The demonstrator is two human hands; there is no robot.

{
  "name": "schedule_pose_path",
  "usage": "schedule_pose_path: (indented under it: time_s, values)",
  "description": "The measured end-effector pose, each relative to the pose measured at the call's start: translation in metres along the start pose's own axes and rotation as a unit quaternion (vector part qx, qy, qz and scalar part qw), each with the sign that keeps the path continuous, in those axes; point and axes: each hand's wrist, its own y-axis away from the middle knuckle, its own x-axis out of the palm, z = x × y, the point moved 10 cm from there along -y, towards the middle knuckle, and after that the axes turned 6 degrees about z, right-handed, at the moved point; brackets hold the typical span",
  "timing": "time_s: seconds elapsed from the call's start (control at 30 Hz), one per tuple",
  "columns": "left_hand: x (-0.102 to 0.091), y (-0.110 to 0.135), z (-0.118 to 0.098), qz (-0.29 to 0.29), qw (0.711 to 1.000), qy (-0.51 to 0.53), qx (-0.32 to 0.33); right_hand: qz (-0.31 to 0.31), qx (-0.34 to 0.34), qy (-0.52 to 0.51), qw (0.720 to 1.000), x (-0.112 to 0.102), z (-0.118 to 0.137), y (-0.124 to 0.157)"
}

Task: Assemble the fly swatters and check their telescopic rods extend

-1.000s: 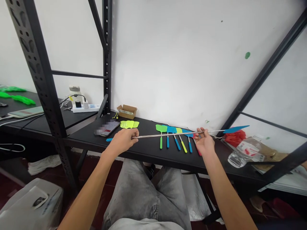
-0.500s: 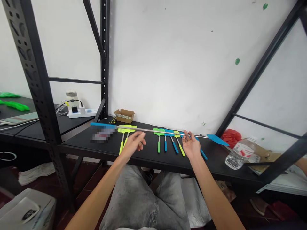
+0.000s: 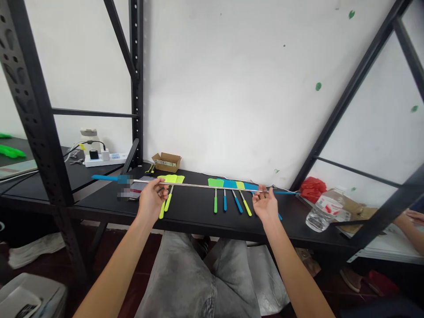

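A long fly swatter (image 3: 205,186) with a thin metal rod stretches level above the shelf, its blue handle at the left and its blue head, seen edge-on, at the right. My left hand (image 3: 153,197) pinches the rod near the handle. Close to the swatter's head, my right hand (image 3: 266,204) grips the rod between thumb and fingers, palm up. Behind and below lie several more swatters: yellow-green ones (image 3: 168,202) at the left, then a green one (image 3: 215,204), blue ones (image 3: 238,204) and another yellow-green one (image 3: 247,207) in a row.
At the back left stands a small open cardboard box (image 3: 166,162). A phone (image 3: 136,191) lies near the blue handle. A power strip (image 3: 109,160) sits beyond the left post. To the right are a red plastic bag (image 3: 312,190), a large clear bottle (image 3: 323,210) and a co-worker's arm (image 3: 410,229).
My left hand has moved left and closed on the rod. The swatter has shifted left, and its head has turned from face-visible to edge-on. My right hand still holds the rod.
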Motion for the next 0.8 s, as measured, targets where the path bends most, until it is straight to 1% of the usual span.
schedule_pose_path:
  time_s: [0.07,0.17,0.27,0.37,0.5,0.63,0.73,0.8]
  values:
    - [-0.006,-0.002,-0.01,-0.003,1.0,0.009,0.016,-0.014,-0.004,-0.021,1.0,-0.008,0.006,0.0]
    - [-0.016,-0.003,-0.024,-0.015,0.999,0.011,0.047,-0.027,-0.007,-0.033,0.999,-0.015,0.012,0.002]
    - [-0.027,-0.003,-0.035,-0.043,0.996,0.0,0.074,-0.033,-0.008,-0.004,0.999,-0.017,0.016,0.005]
    - [-0.033,-0.001,-0.037,-0.072,0.994,-0.006,0.082,-0.048,-0.007,0.035,0.998,-0.02,0.017,0.007]
    - [-0.031,-0.002,-0.036,-0.077,0.994,-0.014,0.082,-0.057,-0.036,0.056,0.996,-0.02,0.021,0.01]
    - [-0.027,-0.001,-0.04,-0.069,0.993,-0.031,0.091,-0.059,-0.067,0.078,0.993,-0.018,0.029,0.011]
    - [-0.017,0.0,-0.038,-0.056,0.993,-0.043,0.091,-0.054,-0.074,0.09,0.992,-0.009,0.028,0.014]
    - [-0.006,0.002,-0.029,-0.041,0.995,-0.049,0.081,-0.042,-0.075,0.093,0.992,0.003,0.021,0.018]
